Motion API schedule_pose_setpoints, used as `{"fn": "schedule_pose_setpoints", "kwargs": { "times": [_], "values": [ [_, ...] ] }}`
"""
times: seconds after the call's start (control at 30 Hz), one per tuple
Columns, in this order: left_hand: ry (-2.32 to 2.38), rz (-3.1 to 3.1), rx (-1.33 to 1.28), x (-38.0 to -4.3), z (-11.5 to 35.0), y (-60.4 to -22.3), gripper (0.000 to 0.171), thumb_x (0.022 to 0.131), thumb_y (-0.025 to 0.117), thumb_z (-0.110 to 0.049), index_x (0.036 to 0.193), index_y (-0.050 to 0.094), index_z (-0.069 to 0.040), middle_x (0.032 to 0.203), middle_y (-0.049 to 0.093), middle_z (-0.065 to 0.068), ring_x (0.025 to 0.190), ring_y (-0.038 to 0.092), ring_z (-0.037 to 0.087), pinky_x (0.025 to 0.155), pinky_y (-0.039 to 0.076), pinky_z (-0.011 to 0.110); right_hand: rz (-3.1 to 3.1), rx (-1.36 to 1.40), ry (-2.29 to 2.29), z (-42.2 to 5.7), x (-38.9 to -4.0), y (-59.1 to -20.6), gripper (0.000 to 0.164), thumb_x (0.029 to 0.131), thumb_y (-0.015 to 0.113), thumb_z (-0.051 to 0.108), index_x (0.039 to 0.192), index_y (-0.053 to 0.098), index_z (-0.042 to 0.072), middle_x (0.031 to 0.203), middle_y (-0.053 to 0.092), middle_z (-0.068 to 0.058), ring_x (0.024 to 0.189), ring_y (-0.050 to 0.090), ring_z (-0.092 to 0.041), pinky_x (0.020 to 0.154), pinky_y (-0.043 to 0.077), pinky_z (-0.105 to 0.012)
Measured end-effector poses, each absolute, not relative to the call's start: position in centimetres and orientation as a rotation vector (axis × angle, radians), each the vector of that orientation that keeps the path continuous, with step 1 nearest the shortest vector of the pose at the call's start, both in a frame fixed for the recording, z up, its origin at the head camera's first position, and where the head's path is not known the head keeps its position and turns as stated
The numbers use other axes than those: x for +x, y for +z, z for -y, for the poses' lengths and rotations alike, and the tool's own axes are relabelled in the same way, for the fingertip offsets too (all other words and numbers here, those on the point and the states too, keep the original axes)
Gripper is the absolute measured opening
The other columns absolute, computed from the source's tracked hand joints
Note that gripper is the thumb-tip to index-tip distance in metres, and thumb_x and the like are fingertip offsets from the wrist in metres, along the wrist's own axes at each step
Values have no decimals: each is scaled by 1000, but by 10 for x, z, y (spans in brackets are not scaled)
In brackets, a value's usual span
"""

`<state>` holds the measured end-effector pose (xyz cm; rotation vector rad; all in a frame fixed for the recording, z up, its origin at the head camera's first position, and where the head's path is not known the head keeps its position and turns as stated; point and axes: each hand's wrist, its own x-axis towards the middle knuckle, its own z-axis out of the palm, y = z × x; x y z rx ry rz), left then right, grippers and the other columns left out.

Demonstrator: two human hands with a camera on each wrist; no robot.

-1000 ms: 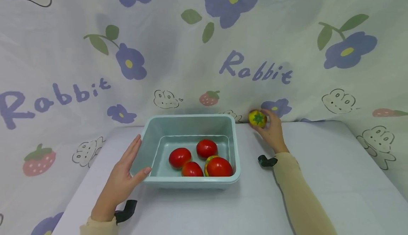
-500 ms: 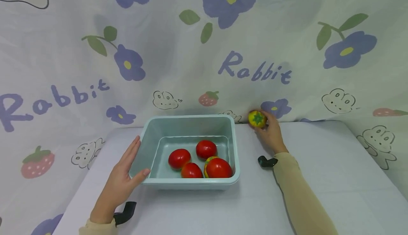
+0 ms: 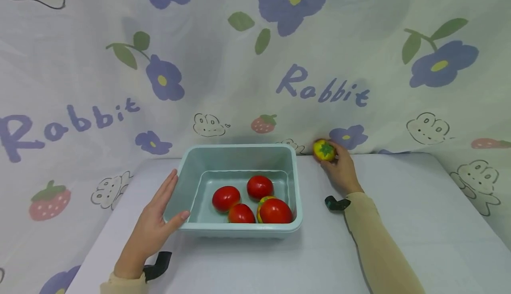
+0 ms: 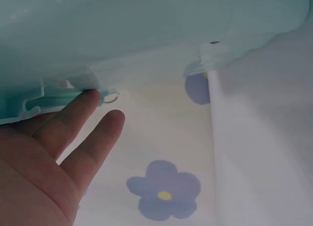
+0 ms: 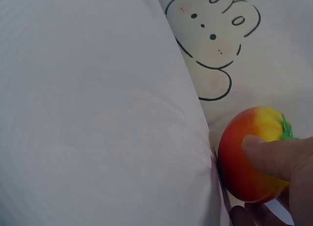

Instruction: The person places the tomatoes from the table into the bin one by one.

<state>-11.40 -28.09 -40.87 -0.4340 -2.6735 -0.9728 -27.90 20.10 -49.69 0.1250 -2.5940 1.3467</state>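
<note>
In the head view my right hand (image 3: 341, 170) pinches a yellow-and-red tomato (image 3: 324, 150) with a green star-shaped leaf top, at the table's back edge close to the cloth. The right wrist view shows the thumb (image 5: 274, 157) pressed on this tomato's side; the other fingers are partly hidden under it. A pale blue-green plastic bin (image 3: 239, 227) stands left of it, with several tomatoes inside. Among them are red ones (image 3: 226, 198) and a partly hidden yellowish one (image 3: 261, 205) behind a red one. My left hand (image 3: 147, 223) rests at the bin's left side, fingers extended.
A white cloth-covered table (image 3: 319, 258) lies under everything. Behind it hangs a printed curtain (image 3: 223, 94) with flowers, rabbits and lettering, meeting the table's back edge. Black wrist mounts (image 3: 336, 203) jut from both wrists.
Almost nothing differs. The whole head view shifts slightly; the tomato at the back edge turns a little in my right hand, while my left hand and the bin keep their places.
</note>
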Motion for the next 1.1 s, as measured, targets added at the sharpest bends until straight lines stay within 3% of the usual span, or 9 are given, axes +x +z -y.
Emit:
{"fn": "schedule_pose_setpoints", "kwargs": {
  "times": [0.1, 0.17, 0.27, 0.33, 0.7, 1.1],
  "values": [
    [-965, 2677, -435, -112, 282, -409, 87, 89, 73, -19, 161, 25, -15, 167, 20, 2, 152, 19, 17, 120, 26, 47, 2580, 161, 1329, -199, -276, -494, 66, 92, 70, 1, 150, 38, 1, 150, 39, -26, 128, 46, -42, 104, 45, -55],
    [-974, 2678, -439, -113, 282, -408, 87, 89, 73, -19, 161, 24, -15, 167, 20, 3, 153, 19, 18, 119, 27, 51, 2562, 187, 1330, -198, -275, -490, 66, 91, 71, 2, 149, 40, 1, 149, 40, -26, 128, 46, -42, 104, 45, -55],
    [-995, 2684, -436, -114, 281, -408, 87, 90, 73, -21, 161, 24, -15, 167, 19, 3, 153, 19, 23, 110, 29, 70, 2556, 201, 1338, -197, -273, -484, 65, 91, 72, 5, 148, 42, 1, 148, 41, -25, 127, 46, -41, 105, 44, -55],
    [-1007, 2687, -434, -114, 281, -408, 87, 90, 73, -22, 161, 23, -16, 168, 18, 3, 153, 19, 27, 106, 29, 74, 2566, 192, 1342, -196, -271, -482, 65, 92, 72, 6, 148, 42, 2, 148, 41, -24, 127, 45, -41, 106, 44, -55],
    [-1021, 2679, -426, -114, 280, -407, 87, 90, 72, -23, 161, 23, -16, 168, 18, 2, 153, 19, 27, 106, 28, 75, 2546, 282, 1348, -195, -259, -460, 63, 91, 71, -1, 148, 42, 1, 146, 44, -24, 124, 48, -41, 102, 47, -55],
    [-1022, 2688, -419, -115, 281, -408, 87, 91, 73, -25, 162, 23, -16, 168, 17, 1, 152, 20, 34, 104, 30, 76, 2479, 372, 1269, -178, -229, -418, 63, 90, 75, 7, 146, 46, 6, 142, 50, -17, 123, 52, -36, 100, 51, -52]
  ]
}}
